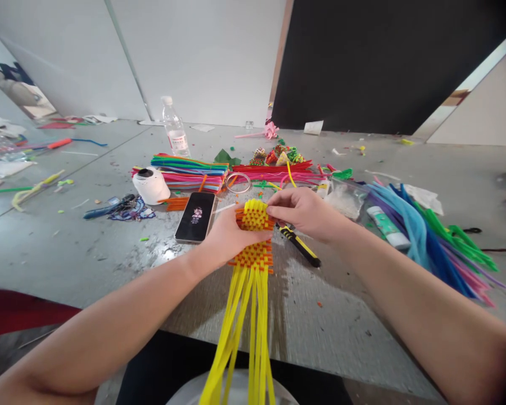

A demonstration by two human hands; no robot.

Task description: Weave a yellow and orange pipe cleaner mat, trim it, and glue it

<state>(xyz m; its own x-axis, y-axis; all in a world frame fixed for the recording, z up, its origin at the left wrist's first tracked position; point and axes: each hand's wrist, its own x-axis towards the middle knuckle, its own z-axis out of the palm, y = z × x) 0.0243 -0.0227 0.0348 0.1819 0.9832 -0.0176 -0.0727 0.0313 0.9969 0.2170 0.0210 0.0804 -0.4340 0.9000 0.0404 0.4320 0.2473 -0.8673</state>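
A woven strip of yellow and orange pipe cleaners (253, 256) is held up over the table's near edge, its long yellow ends hanging toward my lap. My left hand (225, 233) grips the weave from the left, with the thumb lying across its front. At the upper right edge, my right hand (297, 211) has thumb and forefinger pinched together against the weave. Whether a single orange end lies in that pinch is too small to see. Close by on the left lies a phone (196, 216), and a yellow-and-black utility knife (299, 246) rests below my right hand.
Behind the weave are bundled coloured pipe cleaners (189, 171), a white thread spool (150, 185) and a clear ring (238, 183). A plastic bottle (175, 126) stands further back. Loose blue and purple pipe cleaners (430, 242) and a green-and-white tube (388, 226) lie at right.
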